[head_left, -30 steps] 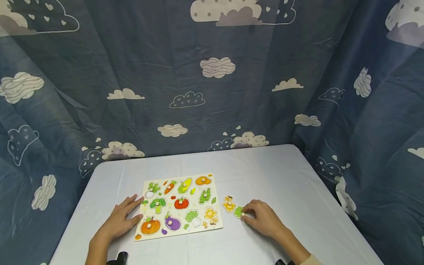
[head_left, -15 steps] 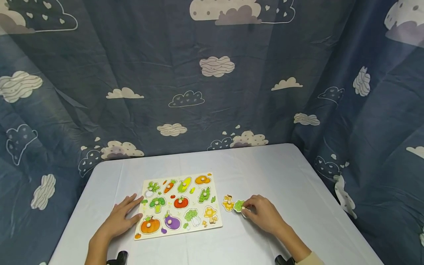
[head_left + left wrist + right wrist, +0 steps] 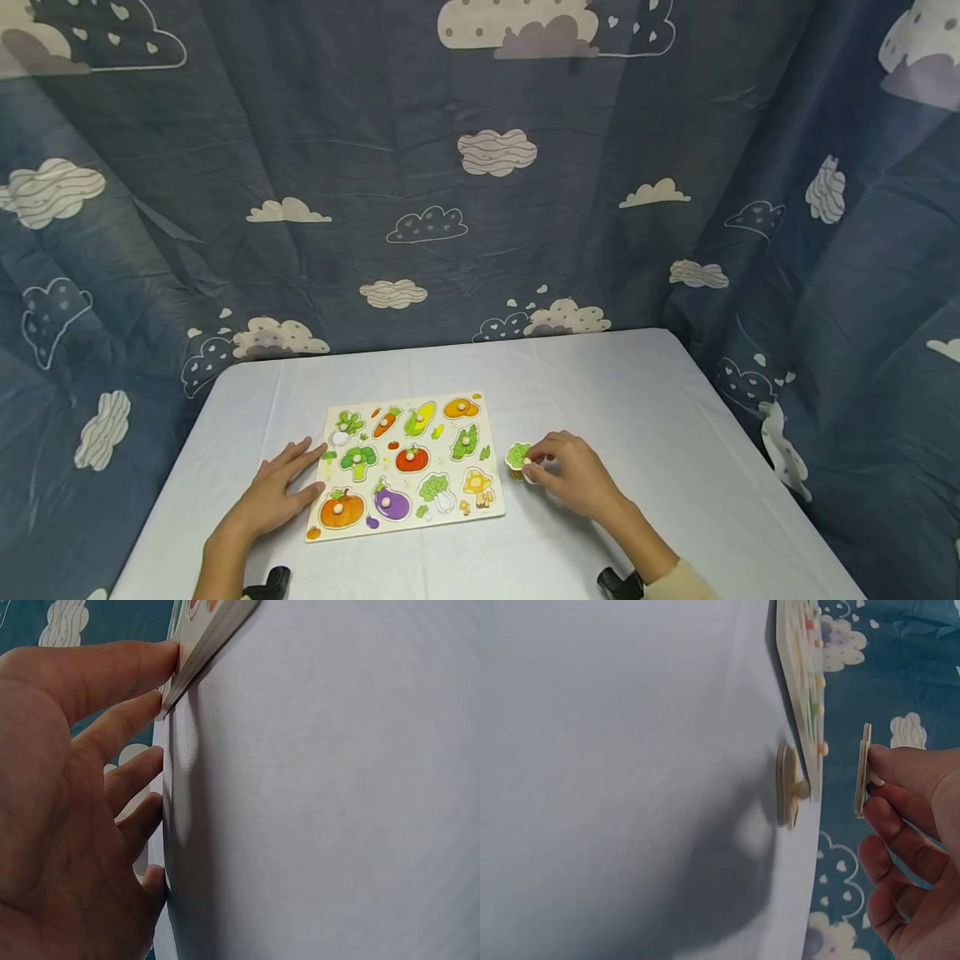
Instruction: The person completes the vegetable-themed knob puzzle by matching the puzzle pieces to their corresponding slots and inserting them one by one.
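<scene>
A vegetable knob puzzle board point(image 3: 375, 527) lies on the white table. Along its left edge my left hand point(image 3: 270, 496) rests with fingers spread, thumb and index fingertips touching the board's side point(image 3: 202, 656). My right hand point(image 3: 573, 477) pinches the small knob of a green leafy-vegetable puzzle piece point(image 3: 517, 454). In the right wrist view that piece point(image 3: 862, 771) is raised off the table, seen edge-on. Below it a yellow mushroom puzzle piece point(image 3: 786, 784) lies on the cloth, knob up, mostly covered by the held piece in the head view.
On the board sit knobbed pieces such as a pumpkin point(image 3: 341, 510), an eggplant point(image 3: 392, 503) and a tomato point(image 3: 412, 459). At lower right are pictures of a leafy vegetable point(image 3: 437, 490) and mushrooms point(image 3: 477, 483). A dark cloud-print curtain point(image 3: 337, 125) hangs behind the table.
My right hand has lifted the green leafy-vegetable puzzle piece and moved it left, over the mushroom piece. The left hand and the board have stayed in place.
</scene>
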`<control>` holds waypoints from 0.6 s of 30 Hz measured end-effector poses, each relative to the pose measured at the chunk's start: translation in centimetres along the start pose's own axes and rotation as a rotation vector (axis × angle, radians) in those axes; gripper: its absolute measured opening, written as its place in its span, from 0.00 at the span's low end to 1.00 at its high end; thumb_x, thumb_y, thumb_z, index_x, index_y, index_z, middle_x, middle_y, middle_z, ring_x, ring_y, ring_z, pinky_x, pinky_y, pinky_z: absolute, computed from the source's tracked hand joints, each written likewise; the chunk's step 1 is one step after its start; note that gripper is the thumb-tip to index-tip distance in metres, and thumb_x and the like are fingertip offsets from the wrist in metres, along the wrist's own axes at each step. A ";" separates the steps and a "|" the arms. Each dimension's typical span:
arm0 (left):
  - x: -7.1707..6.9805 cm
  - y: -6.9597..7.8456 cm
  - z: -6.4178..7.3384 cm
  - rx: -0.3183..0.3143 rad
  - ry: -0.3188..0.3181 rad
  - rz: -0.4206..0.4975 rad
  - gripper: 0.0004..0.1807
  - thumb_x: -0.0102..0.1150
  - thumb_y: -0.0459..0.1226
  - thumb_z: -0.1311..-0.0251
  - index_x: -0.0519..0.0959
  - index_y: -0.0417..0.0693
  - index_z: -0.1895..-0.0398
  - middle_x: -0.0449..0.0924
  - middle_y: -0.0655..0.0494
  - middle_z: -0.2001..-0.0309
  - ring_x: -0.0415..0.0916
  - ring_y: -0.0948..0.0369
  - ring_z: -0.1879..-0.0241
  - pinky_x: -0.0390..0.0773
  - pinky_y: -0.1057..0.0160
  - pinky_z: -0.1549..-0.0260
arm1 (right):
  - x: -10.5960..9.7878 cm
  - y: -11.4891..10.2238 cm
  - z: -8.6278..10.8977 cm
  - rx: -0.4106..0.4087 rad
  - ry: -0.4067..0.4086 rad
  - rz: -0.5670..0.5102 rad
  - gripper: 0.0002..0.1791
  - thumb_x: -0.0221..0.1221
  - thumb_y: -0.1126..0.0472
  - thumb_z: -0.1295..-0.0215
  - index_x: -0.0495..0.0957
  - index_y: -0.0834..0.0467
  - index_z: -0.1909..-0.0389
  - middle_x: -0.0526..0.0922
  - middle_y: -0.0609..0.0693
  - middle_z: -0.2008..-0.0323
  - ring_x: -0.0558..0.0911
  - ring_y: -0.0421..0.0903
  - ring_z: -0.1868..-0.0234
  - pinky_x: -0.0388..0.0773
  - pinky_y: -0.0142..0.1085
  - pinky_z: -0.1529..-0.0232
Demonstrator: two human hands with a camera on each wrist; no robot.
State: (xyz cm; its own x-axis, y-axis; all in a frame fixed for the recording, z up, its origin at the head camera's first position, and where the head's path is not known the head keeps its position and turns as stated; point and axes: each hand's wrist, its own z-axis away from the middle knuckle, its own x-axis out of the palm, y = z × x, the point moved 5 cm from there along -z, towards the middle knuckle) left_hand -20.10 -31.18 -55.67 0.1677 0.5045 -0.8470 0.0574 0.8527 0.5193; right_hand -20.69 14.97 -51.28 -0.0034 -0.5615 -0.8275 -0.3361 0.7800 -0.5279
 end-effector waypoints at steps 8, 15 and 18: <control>0.3 -0.2 -0.1 -0.019 -0.014 -0.007 0.36 0.63 0.50 0.36 0.70 0.54 0.25 0.58 0.40 0.20 0.47 0.35 0.20 0.40 0.26 0.25 | 1.1 -1.7 -0.8 -0.049 -0.001 -0.029 0.05 0.73 0.55 0.40 0.89 0.47 0.64 0.81 0.31 0.71 0.79 0.37 0.64 0.78 0.33 0.59; 0.1 0.0 -0.1 -0.010 -0.003 -0.012 0.36 0.63 0.50 0.36 0.71 0.53 0.25 0.58 0.40 0.21 0.48 0.34 0.21 0.41 0.26 0.25 | 2.4 -3.5 -1.6 -0.077 -0.020 -0.045 0.05 0.73 0.55 0.40 0.90 0.48 0.64 0.82 0.32 0.70 0.78 0.36 0.65 0.76 0.30 0.61; -0.1 0.2 -0.1 -0.001 0.009 -0.011 0.35 0.63 0.50 0.36 0.71 0.53 0.25 0.59 0.39 0.21 0.49 0.34 0.21 0.41 0.26 0.25 | 2.9 -4.3 -2.0 -0.102 -0.035 -0.044 0.05 0.73 0.53 0.39 0.90 0.48 0.63 0.83 0.32 0.69 0.79 0.37 0.65 0.76 0.31 0.60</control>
State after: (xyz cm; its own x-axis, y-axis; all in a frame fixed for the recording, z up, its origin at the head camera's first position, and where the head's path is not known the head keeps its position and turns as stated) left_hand -20.21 -31.05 -55.56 0.1580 0.4960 -0.8538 0.0581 0.8585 0.5095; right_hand -21.16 9.42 -50.99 0.0457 -0.5835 -0.8108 -0.4292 0.7215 -0.5434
